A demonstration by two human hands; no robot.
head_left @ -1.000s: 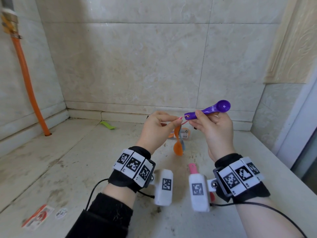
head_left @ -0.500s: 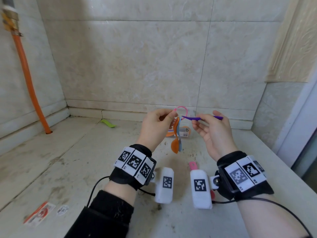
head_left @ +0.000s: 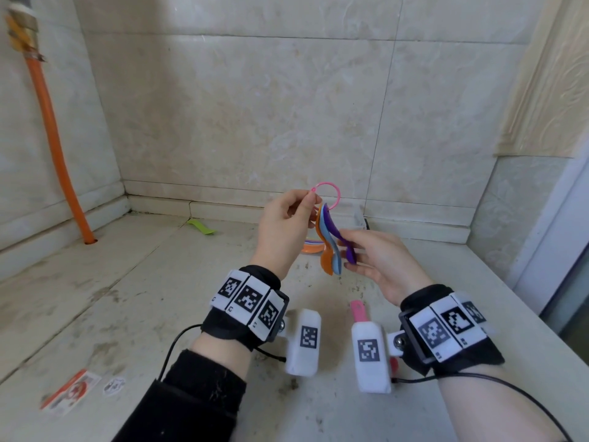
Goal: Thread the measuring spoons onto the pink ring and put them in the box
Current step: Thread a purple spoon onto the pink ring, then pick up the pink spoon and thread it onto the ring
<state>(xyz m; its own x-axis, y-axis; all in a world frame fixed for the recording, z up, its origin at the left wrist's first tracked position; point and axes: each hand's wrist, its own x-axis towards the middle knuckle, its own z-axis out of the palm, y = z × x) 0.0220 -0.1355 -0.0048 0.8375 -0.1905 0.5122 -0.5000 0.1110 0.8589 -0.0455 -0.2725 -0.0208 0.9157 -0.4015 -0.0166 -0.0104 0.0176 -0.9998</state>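
A pink spoon [head_left: 357, 310] lies on the bench [head_left: 127, 298], its bowl hidden behind the right wrist's white tag block [head_left: 371, 357]. Above, the right hand [head_left: 381, 261] pinches the purple spoon [head_left: 350, 255], which hangs with the orange and blue spoons [head_left: 328, 264] from the pink ring [head_left: 335, 191]. The left hand [head_left: 280, 232] grips the ring at its fingertips. The box [head_left: 309, 249] behind is largely hidden; a green spoon [head_left: 201, 227] lies farther back.

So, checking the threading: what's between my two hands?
Head view: orange, blue and purple spoons hang from the pink ring between left hand and right hand.
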